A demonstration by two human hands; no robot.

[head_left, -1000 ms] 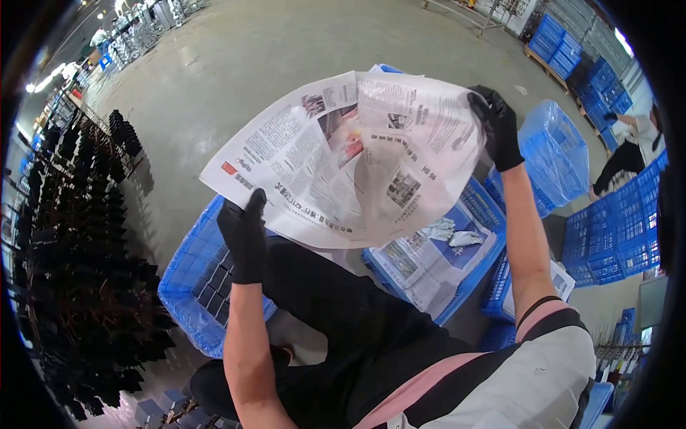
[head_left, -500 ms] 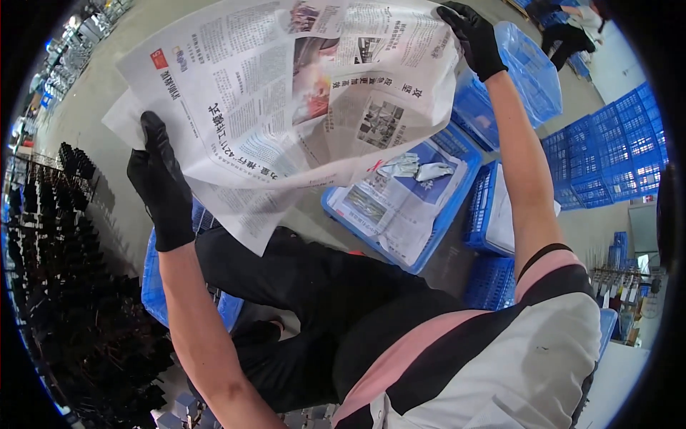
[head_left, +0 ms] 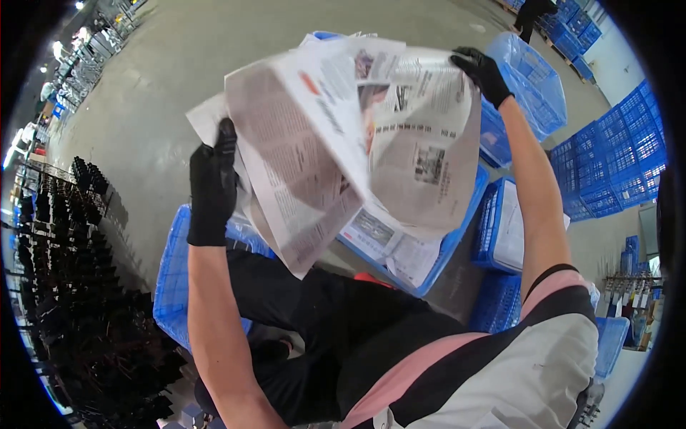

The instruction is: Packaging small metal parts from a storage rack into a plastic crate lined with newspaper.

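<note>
head view: a newspaper (head_left: 421, 143) is held up in the upper middle of the frame, spread between 2 black-gloved hands. the left hand (head_left: 213, 179), left of centre, has its fingers clamped on the paper's left edge, thumb upright in front of the sheet. the right hand (head_left: 484, 74), toward the upper right, has its fingers clamped on the upper right corner. the paper is creased, with a flap turned over at its left half and a blurred fold down the middle; whether it is 1 sheet or more i cannot tell

just below it, right of the frame's centre, a blue crate (head_left: 432, 284) with printed paper inside is partly covered. a blue crate with a plastic liner (head_left: 170, 286) sits at the lower left, partly behind the left forearm. another lined crate (head_left: 532, 86) stands at the upper right, near the right hand. stacked blue crates (head_left: 607, 161) fill the right edge, and racked dark parts (head_left: 78, 300) crowd the lower left
</note>
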